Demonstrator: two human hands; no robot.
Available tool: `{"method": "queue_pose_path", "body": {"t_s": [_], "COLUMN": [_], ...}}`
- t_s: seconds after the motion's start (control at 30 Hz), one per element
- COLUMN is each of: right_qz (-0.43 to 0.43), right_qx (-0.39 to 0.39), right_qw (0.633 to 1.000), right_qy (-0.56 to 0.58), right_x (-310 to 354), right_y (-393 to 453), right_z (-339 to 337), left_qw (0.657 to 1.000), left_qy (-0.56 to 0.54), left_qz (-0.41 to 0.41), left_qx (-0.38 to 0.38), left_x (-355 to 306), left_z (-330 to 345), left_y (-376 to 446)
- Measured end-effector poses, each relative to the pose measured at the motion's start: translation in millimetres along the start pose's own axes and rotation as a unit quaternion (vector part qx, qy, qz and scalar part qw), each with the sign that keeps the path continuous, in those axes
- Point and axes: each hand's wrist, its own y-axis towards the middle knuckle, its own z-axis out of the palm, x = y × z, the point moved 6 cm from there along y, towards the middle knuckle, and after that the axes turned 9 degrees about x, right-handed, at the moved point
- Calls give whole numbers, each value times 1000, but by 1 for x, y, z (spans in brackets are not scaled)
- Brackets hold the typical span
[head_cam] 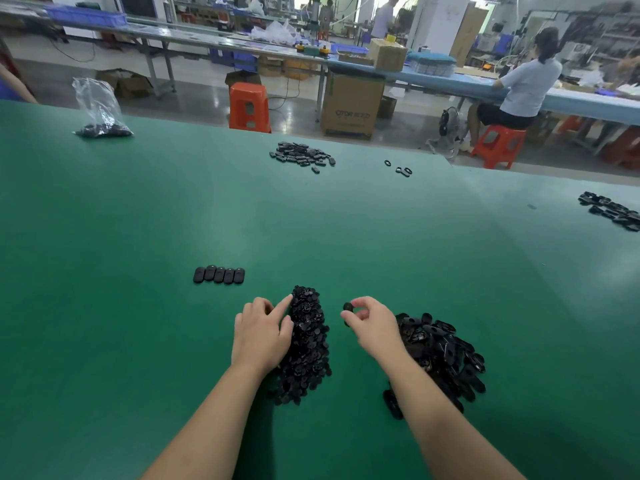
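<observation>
On the green mat (pixel 138 237) that covers our wide worktable, in a factory hall with long blue benches behind, we count four loose heaps of black plastic parts. Two lie close to us: a narrow heap of small pieces (pixel 308 344) between our hands, and a broader heap of oval shells (pixel 440 355) just beside our right wrist. A third heap (pixel 301 155) sits near the far edge and a fourth (pixel 613 211) at the right rim.

Five oval caps (pixel 219 274) lie in one tight row, touching side to side, left of the near heaps. Three rings (pixel 398 168) lie apart by the far heap, and one clear bag (pixel 100 109) of black parts stands at the far left.

Beyond the table we see two orange stools (pixel 249 107), a large carton (pixel 351 105) and a seated person (pixel 519 88).

Our left hand (pixel 263 336) rests against the narrow heap, index finger stretched onto its top, thumb apart from it. Our right hand (pixel 372 325) pinches one small black piece (pixel 348 307) between thumb and fingertips, above the mat between the two near heaps.
</observation>
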Motion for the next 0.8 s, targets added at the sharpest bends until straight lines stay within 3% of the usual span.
{"method": "queue_pose_path", "body": {"t_s": [0.07,0.27,0.53,0.7,0.8], "right_qz": [-12,-6,-18,-34,-37], "right_qx": [-21,-87,-120,-119,-119], "right_qw": [995,976,977,977,977], "right_qy": [93,200,178,175,173], "right_x": [-3,-21,-30,-33,-34], "right_y": [-6,-18,-23,-23,-24], "right_z": [11,33,43,46,47], "left_qw": [1000,1000,999,994,990], "left_qy": [12,8,25,-98,-118], "left_qz": [-6,-6,-19,-24,-22], "left_qx": [3,-11,7,-46,-69], "left_x": [-1,-1,-4,8,11], "left_z": [1,-2,-1,-5,-8], "left_y": [0,-1,-1,-3,-5]}}
